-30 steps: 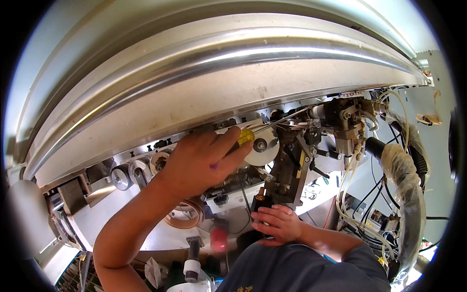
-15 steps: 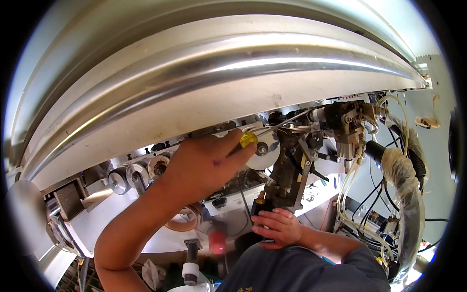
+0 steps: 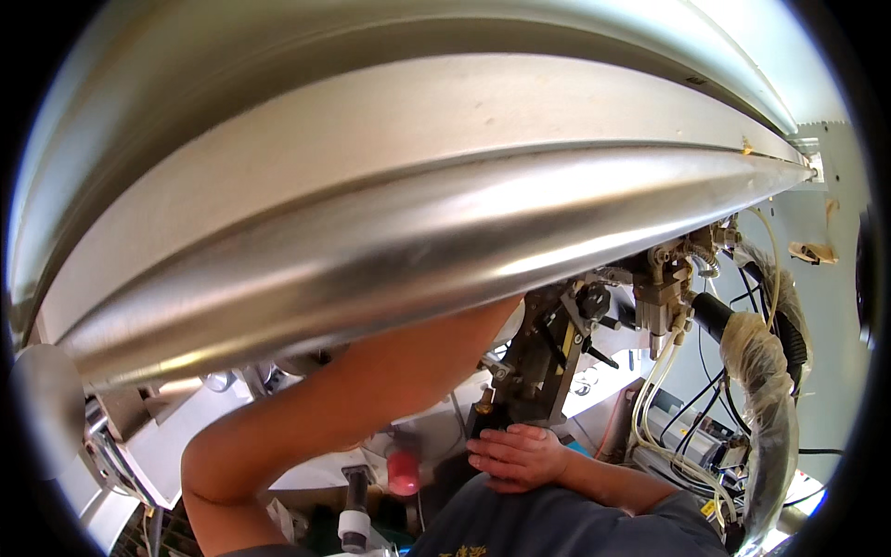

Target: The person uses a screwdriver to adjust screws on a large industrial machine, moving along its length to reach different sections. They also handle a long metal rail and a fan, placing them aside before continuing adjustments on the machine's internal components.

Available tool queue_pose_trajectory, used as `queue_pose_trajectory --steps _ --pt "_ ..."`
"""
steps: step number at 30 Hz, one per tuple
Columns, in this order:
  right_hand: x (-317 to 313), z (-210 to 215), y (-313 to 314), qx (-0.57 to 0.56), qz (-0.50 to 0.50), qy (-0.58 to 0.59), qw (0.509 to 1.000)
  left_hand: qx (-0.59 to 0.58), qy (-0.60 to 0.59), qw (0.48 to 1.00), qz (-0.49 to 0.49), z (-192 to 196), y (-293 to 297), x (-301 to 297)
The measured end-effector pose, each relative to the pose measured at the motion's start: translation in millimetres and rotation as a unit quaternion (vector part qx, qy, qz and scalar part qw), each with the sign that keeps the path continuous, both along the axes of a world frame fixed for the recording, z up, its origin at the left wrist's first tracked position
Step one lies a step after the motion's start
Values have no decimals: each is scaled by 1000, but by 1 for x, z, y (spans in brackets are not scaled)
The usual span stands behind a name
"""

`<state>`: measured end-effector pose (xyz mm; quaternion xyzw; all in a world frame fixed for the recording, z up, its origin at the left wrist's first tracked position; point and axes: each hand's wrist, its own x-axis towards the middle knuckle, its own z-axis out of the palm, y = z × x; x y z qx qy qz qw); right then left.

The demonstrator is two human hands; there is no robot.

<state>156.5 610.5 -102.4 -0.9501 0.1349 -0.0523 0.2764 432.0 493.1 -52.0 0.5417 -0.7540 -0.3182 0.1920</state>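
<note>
My left forearm (image 3: 371, 390) rises from the lower left and passes behind the wide curved stainless-steel housing (image 3: 418, 232). The steel rim hides my left hand and anything it holds. My right hand (image 3: 515, 455) lies flat, fingers loosely spread, against the foot of a dark metal mechanism (image 3: 548, 353) with brackets and a black knob. It grips nothing that I can see. My dark shirt fills the lower edge below that hand.
White tubes (image 3: 664, 371) and a valve block hang right of the mechanism, beside a plastic-wrapped hose (image 3: 766, 371) and black cables. A small red-tipped part (image 3: 403, 472) and a black-and-white cylinder (image 3: 354, 520) sit below my left arm. A round metal disc (image 3: 42, 408) is at far left.
The view has tipped up, so the steel housing now covers most of the picture. My left hand, earlier visible near a yellow-tipped part, has gone behind the rim. My right hand stays put.
</note>
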Motion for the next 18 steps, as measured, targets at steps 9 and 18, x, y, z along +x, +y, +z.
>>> queue_pose_trajectory --steps 9,18 --pt "4 6 -2 22 -25 15 999 55 62 993 87 50 21 30" --pt "0 4 6 28 -45 -10 999 63 18 993 98 70 23 16"
